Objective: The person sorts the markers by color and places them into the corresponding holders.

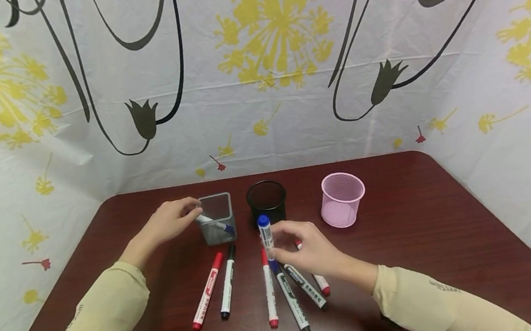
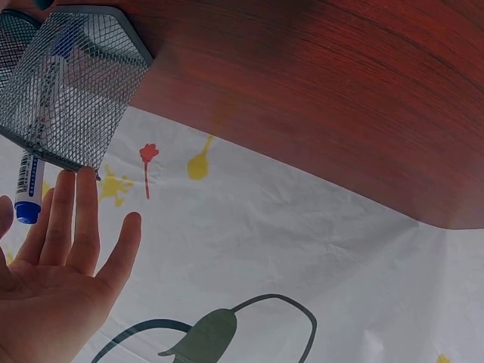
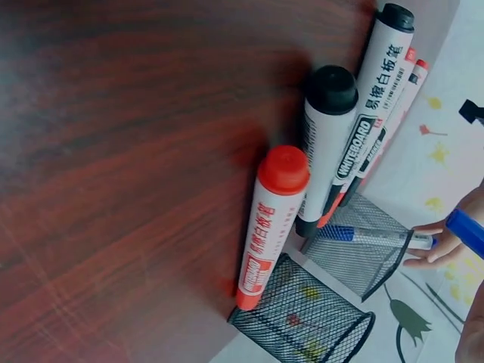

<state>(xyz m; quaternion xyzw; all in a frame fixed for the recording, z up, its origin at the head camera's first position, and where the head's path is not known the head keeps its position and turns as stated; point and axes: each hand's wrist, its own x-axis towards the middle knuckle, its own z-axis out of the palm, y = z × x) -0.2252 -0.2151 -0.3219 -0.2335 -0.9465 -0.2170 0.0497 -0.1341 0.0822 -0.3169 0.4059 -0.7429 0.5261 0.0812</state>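
My left hand is at the rim of a grey square mesh holder, fingers extended in the left wrist view. A whiteboard marker with blue ends leans inside that holder, its upper end sticking out beside the fingers and thumb. My right hand pinches another blue whiteboard marker, held nearly upright with its blue end up. Below it lie a red marker, two black markers and another red marker, partly hidden by the hand.
A red marker and a black marker lie in front of the grey holder. Beside it stand a round black mesh cup and, farther right, a pink mesh cup. Patterned cloth hangs behind the dark wooden table.
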